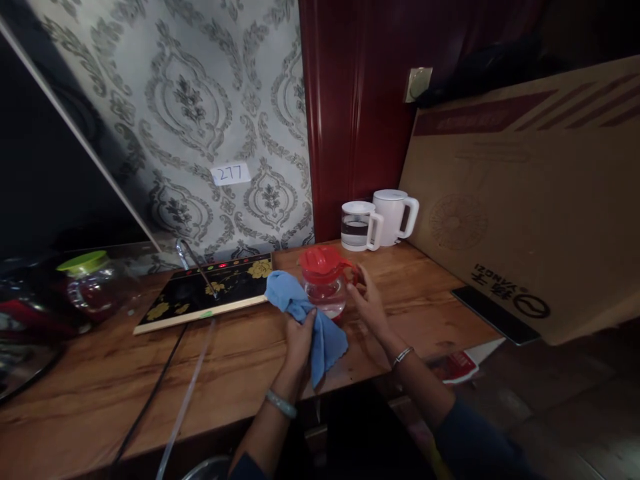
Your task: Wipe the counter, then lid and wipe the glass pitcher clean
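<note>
A clear pitcher (327,297) with a red lid and red handle stands upright on the wooden counter, in front of me. My right hand (367,300) is at its handle on the right side, fingers curled round it. On the left, my left hand (300,337) grips a blue cloth (327,340). One part of the cloth sticks up beside the pitcher's left side, and the rest drapes down in front of its base. The cloth hides part of the pitcher's lower left.
Left of the pitcher lies a black panel (235,277) with gold flowers and a curved metal spout (193,260). Behind stand a glass jug (354,233) and a white kettle (393,217). A large cardboard box (500,233) leans at right. A green-lidded jar (90,290) stands far left.
</note>
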`<state>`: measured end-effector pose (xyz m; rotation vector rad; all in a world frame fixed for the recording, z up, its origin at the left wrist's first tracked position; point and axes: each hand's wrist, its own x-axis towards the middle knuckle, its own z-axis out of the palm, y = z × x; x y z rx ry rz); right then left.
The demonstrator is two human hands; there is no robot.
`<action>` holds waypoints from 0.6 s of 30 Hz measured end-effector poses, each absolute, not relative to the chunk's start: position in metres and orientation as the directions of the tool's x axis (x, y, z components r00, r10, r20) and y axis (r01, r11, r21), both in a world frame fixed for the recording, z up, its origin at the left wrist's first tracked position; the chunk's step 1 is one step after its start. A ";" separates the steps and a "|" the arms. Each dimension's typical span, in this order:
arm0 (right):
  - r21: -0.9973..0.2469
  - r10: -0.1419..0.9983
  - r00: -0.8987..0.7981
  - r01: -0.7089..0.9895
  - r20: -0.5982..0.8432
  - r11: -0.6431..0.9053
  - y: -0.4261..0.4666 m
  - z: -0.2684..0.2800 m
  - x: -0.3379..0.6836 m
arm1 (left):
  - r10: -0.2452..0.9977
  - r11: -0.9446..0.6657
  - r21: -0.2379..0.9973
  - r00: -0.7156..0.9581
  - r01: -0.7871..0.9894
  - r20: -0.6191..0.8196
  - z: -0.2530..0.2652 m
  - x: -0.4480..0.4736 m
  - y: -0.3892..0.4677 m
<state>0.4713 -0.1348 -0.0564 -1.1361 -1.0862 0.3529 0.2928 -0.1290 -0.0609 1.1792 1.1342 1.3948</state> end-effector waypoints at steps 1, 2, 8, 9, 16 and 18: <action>-0.866 0.711 0.495 0.276 0.500 0.417 -0.138 -0.064 0.470 | 0.991 -0.116 0.988 -0.073 -0.101 0.109 -0.061 0.297 -0.125; -0.875 0.706 0.518 0.275 0.484 0.398 -0.143 -0.072 0.467 | 0.992 -0.115 0.987 -0.068 -0.109 0.108 -0.061 0.301 -0.121; -0.939 0.784 0.527 0.090 0.328 0.333 -0.164 -0.110 0.443 | 0.994 -0.105 0.965 0.005 -0.239 0.109 -0.062 0.313 -0.105; -0.943 0.795 0.523 0.058 0.308 0.327 -0.163 -0.111 0.443 | 0.993 -0.098 0.959 0.035 -0.267 0.111 -0.063 0.312 -0.103; -0.954 0.824 0.521 -0.057 0.222 0.294 -0.131 -0.091 0.477 | 0.989 0.045 0.928 0.146 -0.370 0.010 -0.063 0.295 -0.092; -0.951 0.913 0.331 -0.109 0.238 0.288 -0.123 -0.087 0.483 | 0.979 0.109 0.921 0.199 -0.374 -0.035 -0.061 0.294 -0.089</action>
